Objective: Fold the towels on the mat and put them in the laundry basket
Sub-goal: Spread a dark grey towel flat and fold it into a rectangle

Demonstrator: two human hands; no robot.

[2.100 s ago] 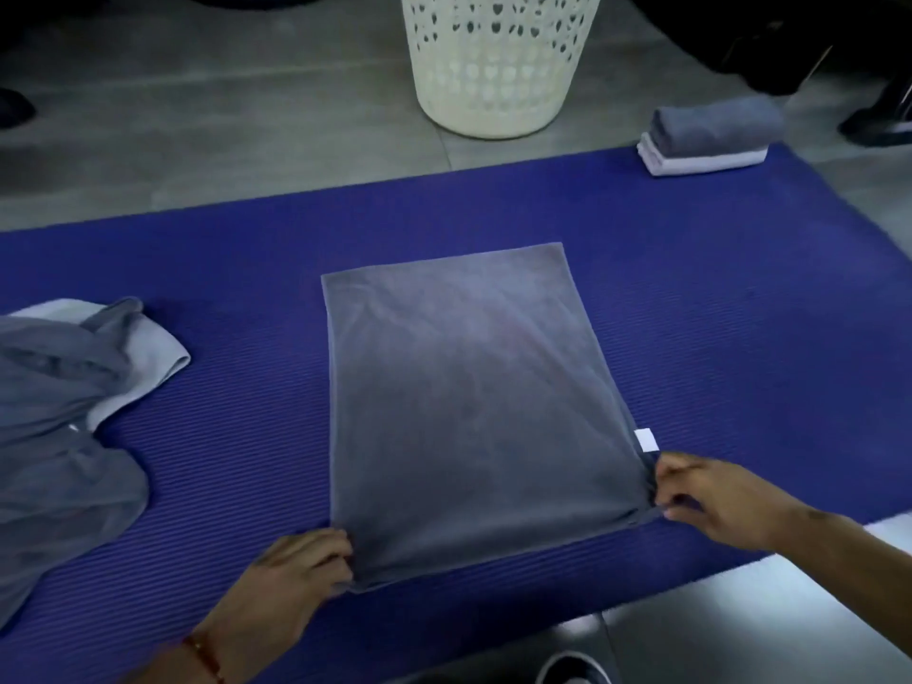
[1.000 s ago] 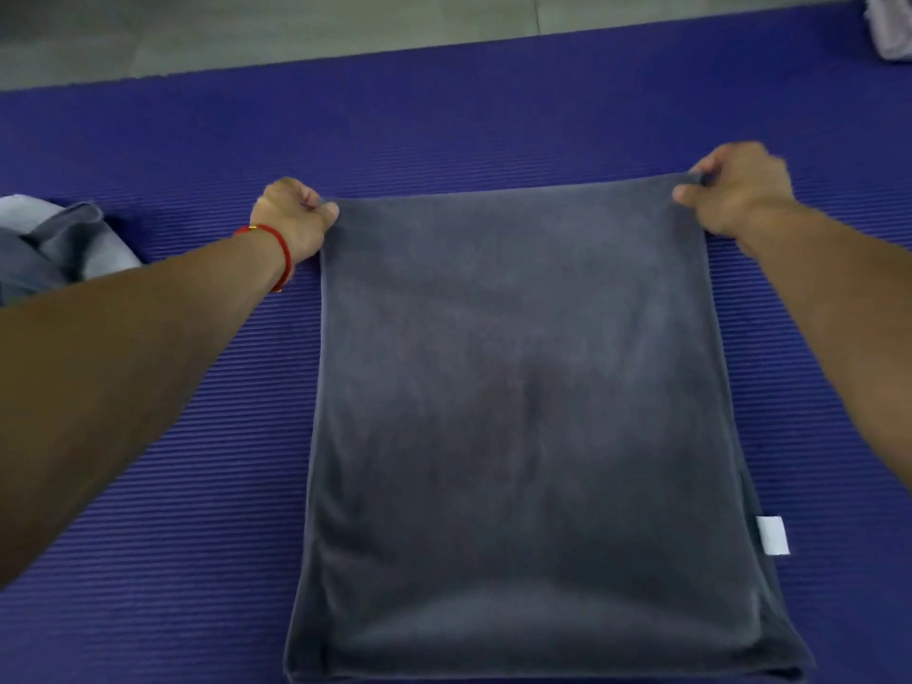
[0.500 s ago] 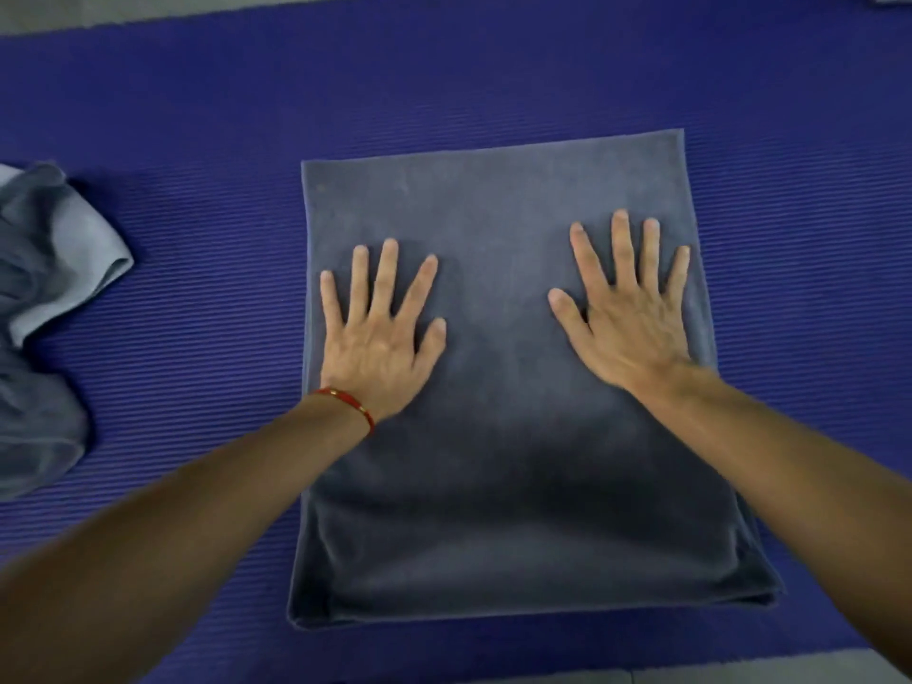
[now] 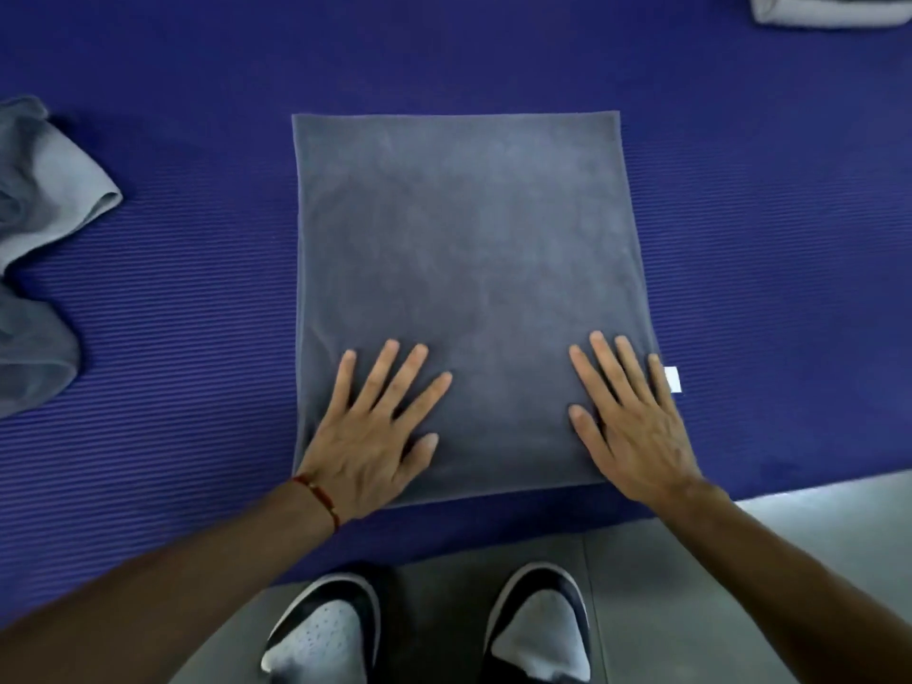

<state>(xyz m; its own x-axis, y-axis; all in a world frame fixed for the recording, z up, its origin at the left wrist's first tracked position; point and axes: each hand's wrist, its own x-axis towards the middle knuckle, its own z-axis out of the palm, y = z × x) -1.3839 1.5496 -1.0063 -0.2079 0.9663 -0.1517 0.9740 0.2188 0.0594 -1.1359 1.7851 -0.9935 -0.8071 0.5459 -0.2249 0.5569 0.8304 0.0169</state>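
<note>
A dark grey towel [image 4: 464,249], folded in half, lies flat in the middle of the purple mat [image 4: 197,338]. My left hand [image 4: 375,436] rests palm down on its near left part, fingers spread. My right hand [image 4: 627,417] presses flat on the near right part, beside a small white label [image 4: 672,378] at the towel's right edge. Neither hand grips anything. A heap of unfolded grey towels [image 4: 34,249] sits at the mat's left. The laundry basket is out of view.
A stack of folded towels [image 4: 829,9] shows at the top right corner of the mat. My two shoes [image 4: 424,629] stand on the grey floor just in front of the mat's near edge.
The near edge of the towel was lifted over to the far edge, halving it. Both hands then let go, flattened on it and slid from its middle back toward its near edge.
</note>
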